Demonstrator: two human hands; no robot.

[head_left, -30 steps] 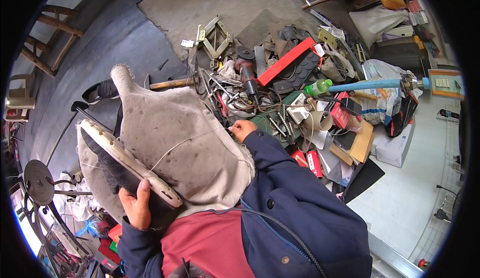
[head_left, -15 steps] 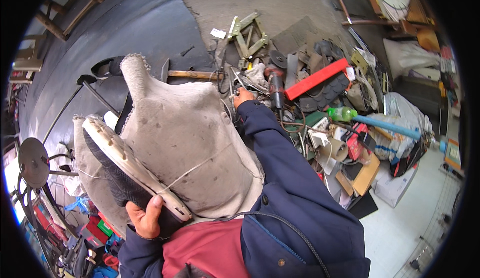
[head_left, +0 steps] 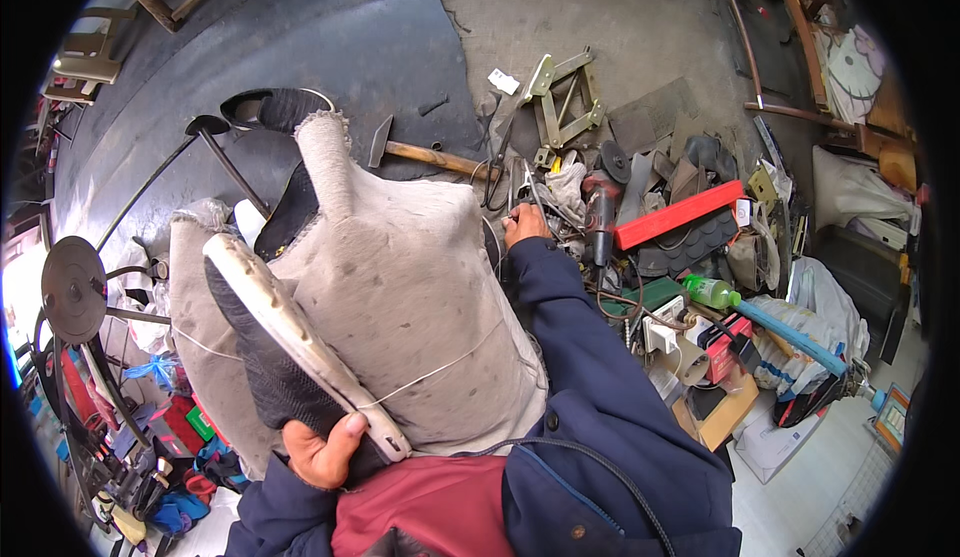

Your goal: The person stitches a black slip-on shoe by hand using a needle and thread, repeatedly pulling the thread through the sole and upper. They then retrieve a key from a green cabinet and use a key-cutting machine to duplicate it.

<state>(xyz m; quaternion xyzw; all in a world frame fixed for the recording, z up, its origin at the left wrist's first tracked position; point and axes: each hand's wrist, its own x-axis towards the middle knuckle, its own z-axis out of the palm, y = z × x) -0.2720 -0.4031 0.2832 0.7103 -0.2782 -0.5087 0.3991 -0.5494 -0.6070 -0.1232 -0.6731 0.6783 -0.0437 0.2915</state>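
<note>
My left hand (head_left: 322,452) grips a dark mesh shoe (head_left: 262,357) by its heel end, its pale, worn sole (head_left: 290,317) turned partly up. The shoe rests on a stained grey cloth (head_left: 400,277) over my lap, and a white thread runs from it across the cloth. Just beyond the cloth's right edge, my right hand (head_left: 525,225) has its fingers curled among loose metal tools (head_left: 535,192); what they hold is too small and hidden to name.
Ahead lie a hammer (head_left: 430,155), another dark shoe (head_left: 290,109), a metal scissor jack (head_left: 565,107), a red power tool (head_left: 600,212), a red bar (head_left: 680,213) and a green bottle (head_left: 710,291). A black metal machine (head_left: 72,290) stands left; wooden chairs (head_left: 150,2) are behind.
My right arm has stretched forward from the cloth's edge into the metal tools. The view has shifted, so the pile sits farther right. My left hand still grips the shoe.
</note>
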